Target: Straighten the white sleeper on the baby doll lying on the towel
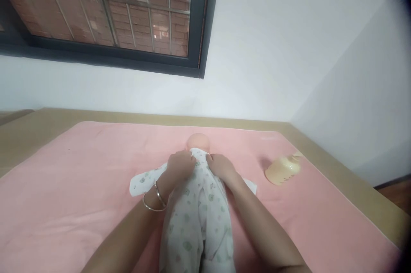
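Observation:
A baby doll, its smooth head (198, 140) at the far end, lies on a pink blanket (80, 187). White baby pajamas (184, 221) with a small green print cover its body, the legs stretching toward me. My left hand (181, 165) is closed at the upper chest, fingers curled on the pajamas near the neck; bangles circle that wrist. Opposite it, my right hand (221, 166) is closed on the other side of the pajamas' top. One sleeve (143, 183) spreads out left, and part of the other (251, 185) shows behind my right forearm. Most fingertips are hidden.
A baby bottle (282, 170) with a pale yellow tint lies on the blanket to the right. The blanket covers a tan surface (349, 166) that meets white walls (257, 50) at the back and right. A dark-framed window (195, 50) with bars is at upper left.

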The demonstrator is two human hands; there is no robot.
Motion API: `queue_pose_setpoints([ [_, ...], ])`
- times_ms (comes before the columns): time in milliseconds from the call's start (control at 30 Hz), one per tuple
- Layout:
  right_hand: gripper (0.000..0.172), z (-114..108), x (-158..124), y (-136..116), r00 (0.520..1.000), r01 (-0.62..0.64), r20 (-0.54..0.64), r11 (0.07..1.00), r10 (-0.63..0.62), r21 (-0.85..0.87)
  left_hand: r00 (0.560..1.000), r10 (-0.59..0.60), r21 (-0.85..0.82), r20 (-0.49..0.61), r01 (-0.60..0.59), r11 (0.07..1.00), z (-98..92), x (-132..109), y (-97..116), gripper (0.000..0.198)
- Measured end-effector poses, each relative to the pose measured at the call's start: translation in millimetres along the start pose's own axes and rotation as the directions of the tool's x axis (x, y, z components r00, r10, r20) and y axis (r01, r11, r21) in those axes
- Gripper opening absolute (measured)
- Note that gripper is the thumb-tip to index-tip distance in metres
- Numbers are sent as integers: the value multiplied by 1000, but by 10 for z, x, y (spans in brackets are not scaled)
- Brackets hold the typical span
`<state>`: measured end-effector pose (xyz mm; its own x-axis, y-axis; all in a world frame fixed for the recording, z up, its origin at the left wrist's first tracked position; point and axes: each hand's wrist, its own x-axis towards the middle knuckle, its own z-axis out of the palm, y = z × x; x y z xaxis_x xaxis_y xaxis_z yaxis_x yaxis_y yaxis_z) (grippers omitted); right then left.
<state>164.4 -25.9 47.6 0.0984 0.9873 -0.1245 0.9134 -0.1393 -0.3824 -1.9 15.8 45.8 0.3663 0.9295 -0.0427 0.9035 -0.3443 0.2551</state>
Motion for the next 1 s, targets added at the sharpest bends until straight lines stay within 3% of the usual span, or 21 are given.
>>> queue_pose_setpoints([
  [167, 41, 19, -141, -138, 993, 29, -112, 992, -43, -127, 997, -40, -193, 63, 52, 980, -32, 51, -36, 42],
  [300, 50, 3, -45, -68, 1000, -14, -27, 999, 13, -31, 999, -34, -80, 6, 34, 996, -25, -24, 25, 39],
  [433, 55, -34, -13, 1, 998, 53, 11, 998, -54, 19, 997, -25, -13, -76, 24, 1000, 21, -54, 76, 38],
  [633, 38, -38, -85, -61, 994, 88, -66, 994, -92, -58, 999, 9, -102, 48, -4, 995, 31, 43, -35, 41],
  [833, 54, -26, 11, 40, 998, 57, 20, 995, -59, 77, 998, -47, -19, 37, 47, 999, -24, -13, 34, 33],
  [1000, 42, 3, -69, -74, 994, 71, -84, 997, -74, -32, 993, -27, -133, 114, 42, 990, -136, -48, 18, 33],
])
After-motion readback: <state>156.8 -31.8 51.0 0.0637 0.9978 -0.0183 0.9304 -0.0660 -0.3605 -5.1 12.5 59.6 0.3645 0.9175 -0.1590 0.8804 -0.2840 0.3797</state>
